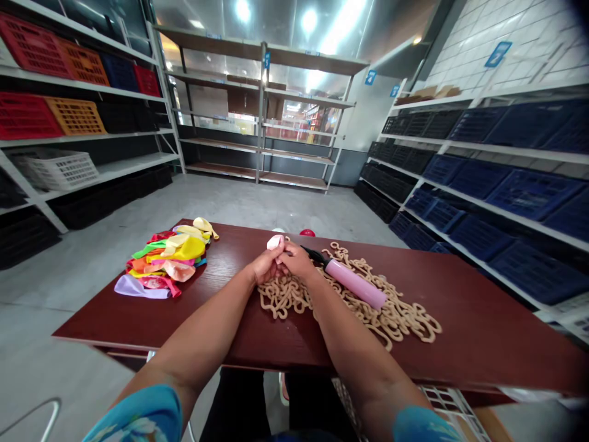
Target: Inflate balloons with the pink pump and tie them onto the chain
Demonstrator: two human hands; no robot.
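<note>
My left hand and my right hand are together over the middle of the table, fingers closed around a small pale pink balloon. Its rounded end shows above the fingers; the rest is hidden by them. Just right of my hands, a pink hand pump with a black end lies on a heap of beige, curved, hook-like pieces. The heap spreads under my hands and off to the right. A pile of flat balloons in many colours lies on the left of the table.
The dark red table stands before me. A red round thing and a whitish one show past its far edge. Shelves with red and orange crates stand left, a metal rack ahead, and shelves of blue crates right.
</note>
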